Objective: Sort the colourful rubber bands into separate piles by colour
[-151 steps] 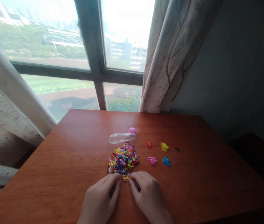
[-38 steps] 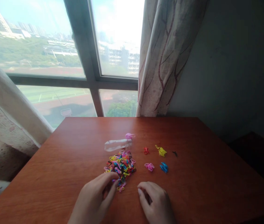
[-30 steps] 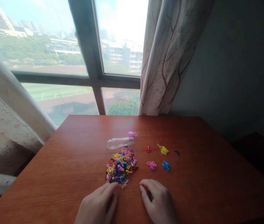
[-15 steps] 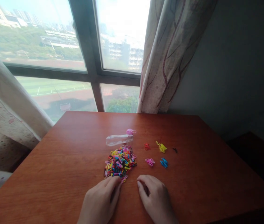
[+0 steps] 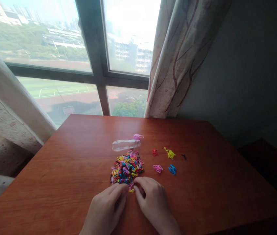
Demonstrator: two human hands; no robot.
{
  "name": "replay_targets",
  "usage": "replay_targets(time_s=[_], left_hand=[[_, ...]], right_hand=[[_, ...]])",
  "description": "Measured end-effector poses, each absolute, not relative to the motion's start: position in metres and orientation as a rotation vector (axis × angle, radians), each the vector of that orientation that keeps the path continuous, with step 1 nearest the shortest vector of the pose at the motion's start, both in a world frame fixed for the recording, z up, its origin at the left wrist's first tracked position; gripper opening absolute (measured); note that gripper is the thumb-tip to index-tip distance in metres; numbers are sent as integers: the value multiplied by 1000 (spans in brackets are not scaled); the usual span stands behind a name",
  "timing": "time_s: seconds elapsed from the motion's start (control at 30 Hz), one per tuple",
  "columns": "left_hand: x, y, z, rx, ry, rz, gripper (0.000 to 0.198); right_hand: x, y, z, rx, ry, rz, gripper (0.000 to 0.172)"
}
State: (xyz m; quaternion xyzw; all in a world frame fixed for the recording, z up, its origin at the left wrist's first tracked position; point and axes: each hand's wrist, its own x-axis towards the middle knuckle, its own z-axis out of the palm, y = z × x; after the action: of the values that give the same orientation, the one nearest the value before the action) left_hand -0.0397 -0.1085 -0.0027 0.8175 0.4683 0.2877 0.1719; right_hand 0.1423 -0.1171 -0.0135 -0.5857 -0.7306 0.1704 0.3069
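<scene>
A mixed pile of small colourful rubber bands (image 5: 126,168) lies on the brown table. At its near edge is my left hand (image 5: 108,204), closed with thumb and forefinger together; whatever they hold, if anything, is hidden. My right hand (image 5: 152,197) is at the pile's near right corner, its thumb and forefinger slightly apart beside a few loose pink and yellow bands (image 5: 131,190). To the right lie small sorted clusters: red bands (image 5: 154,152), yellow bands (image 5: 170,153), pink bands (image 5: 157,168) and blue bands (image 5: 172,169). A small black band (image 5: 183,156) lies farthest right.
Behind the pile a clear plastic bottle (image 5: 125,145) lies on its side, with a pink cap with a loop (image 5: 138,136) just beyond its neck. The wooden table (image 5: 214,182) ends at a window (image 5: 126,101) and a patterned curtain (image 5: 172,65).
My right hand has moved left, from beside the pile to its near edge, close to my left hand. My left hand has hardly moved. The view has shifted slightly.
</scene>
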Motion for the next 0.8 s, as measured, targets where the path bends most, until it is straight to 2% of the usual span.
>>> replay_targets(time_s=[0.4, 0.8], left_hand=[[-42, -109, -8, 2283, 1375, 862, 17], [-43, -108, -7, 2273, 1411, 986, 13]], right_hand=[[139, -115, -12, -1557, -1932, 461, 12], [146, -118, -12, -1445, -1701, 645, 10]])
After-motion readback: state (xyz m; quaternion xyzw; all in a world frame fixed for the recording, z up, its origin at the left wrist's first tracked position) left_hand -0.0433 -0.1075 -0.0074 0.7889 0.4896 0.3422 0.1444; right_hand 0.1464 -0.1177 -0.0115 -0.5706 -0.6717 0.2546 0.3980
